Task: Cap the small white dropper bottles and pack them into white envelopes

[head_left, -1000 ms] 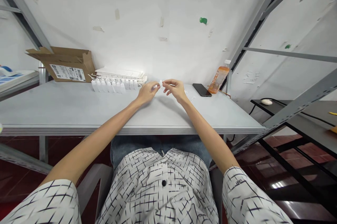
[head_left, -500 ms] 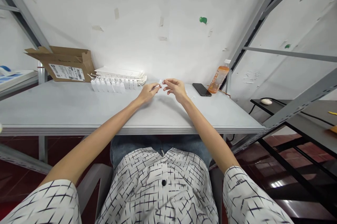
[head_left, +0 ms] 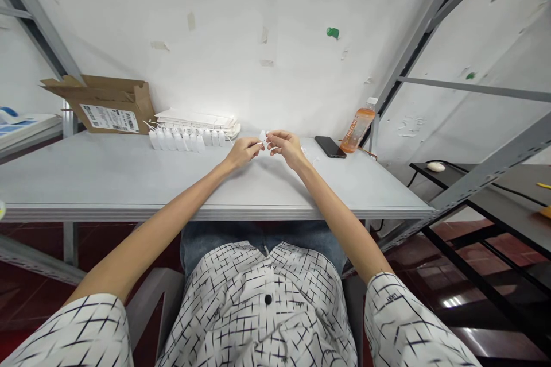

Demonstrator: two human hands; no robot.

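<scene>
My left hand (head_left: 243, 152) and my right hand (head_left: 284, 147) meet above the middle of the grey table (head_left: 129, 174), fingertips almost touching. Both are pinched on a small white piece (head_left: 263, 138) held between them; it is too small to make out. A row of small white boxes (head_left: 186, 140) stands to the left of my hands, in front of a stack of flat white sheets (head_left: 196, 120). A few tiny white bits (head_left: 310, 155) lie on the table by my right hand.
An open cardboard box (head_left: 105, 104) lies at the table's back left. A black phone (head_left: 329, 147) and an orange drink bottle (head_left: 358, 127) sit at the back right. Grey metal shelf struts (head_left: 430, 16) rise on the right, with a dark side table (head_left: 486, 194) beyond.
My hands have drawn slightly closer together around the small white piece. Nothing else has moved.
</scene>
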